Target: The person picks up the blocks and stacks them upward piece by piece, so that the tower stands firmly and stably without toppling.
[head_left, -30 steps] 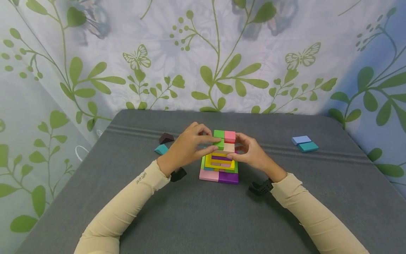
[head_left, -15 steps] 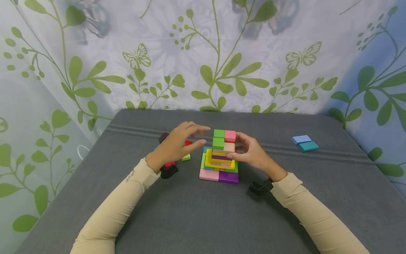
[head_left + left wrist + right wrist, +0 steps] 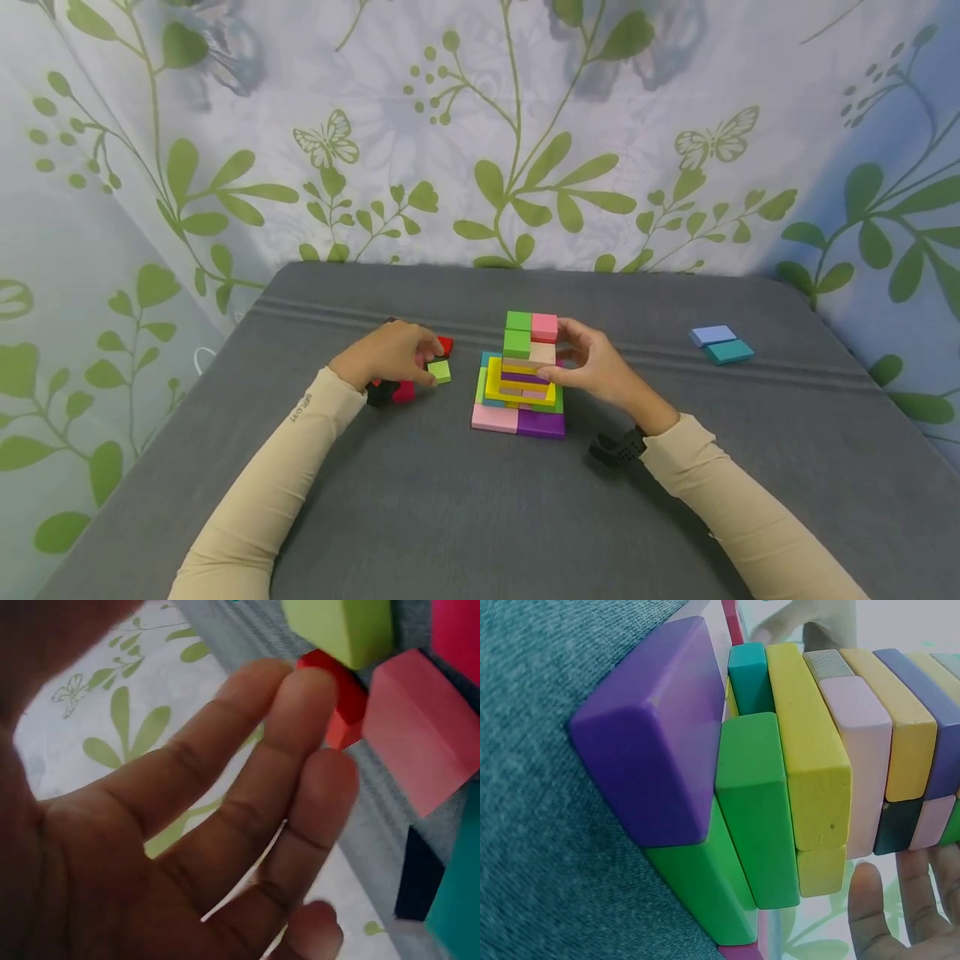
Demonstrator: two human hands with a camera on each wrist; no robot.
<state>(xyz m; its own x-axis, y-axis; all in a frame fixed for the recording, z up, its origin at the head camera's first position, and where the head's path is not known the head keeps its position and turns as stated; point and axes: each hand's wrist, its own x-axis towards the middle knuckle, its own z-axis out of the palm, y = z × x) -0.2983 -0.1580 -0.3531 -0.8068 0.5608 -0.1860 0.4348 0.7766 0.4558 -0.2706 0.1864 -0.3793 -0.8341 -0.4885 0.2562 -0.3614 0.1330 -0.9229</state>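
A stepped tower of coloured wooden blocks (image 3: 516, 344) stands mid-table, with two green blocks and a pink one among those at its top. My right hand (image 3: 600, 367) holds the tower's upper right side, thumb at the front corner and fingers farther back. In the right wrist view, those fingers (image 3: 866, 900) lie along the stack beyond a purple base block (image 3: 652, 735). My left hand (image 3: 393, 354) hovers over loose blocks left of the tower, fingertips close to a lime block (image 3: 439, 372). Its fingers (image 3: 300, 712) are bent loosely and hold nothing in the left wrist view.
Beside the left hand lie a red block (image 3: 446, 345) and a crimson one (image 3: 403, 392), with pink (image 3: 420, 727) and teal blocks (image 3: 457, 892) in the left wrist view. A light blue block (image 3: 712, 335) and a teal one (image 3: 729, 352) lie far right.
My left hand has let go of the green block on the tower and moved left and down to the loose blocks. The right hand has stayed at the tower.
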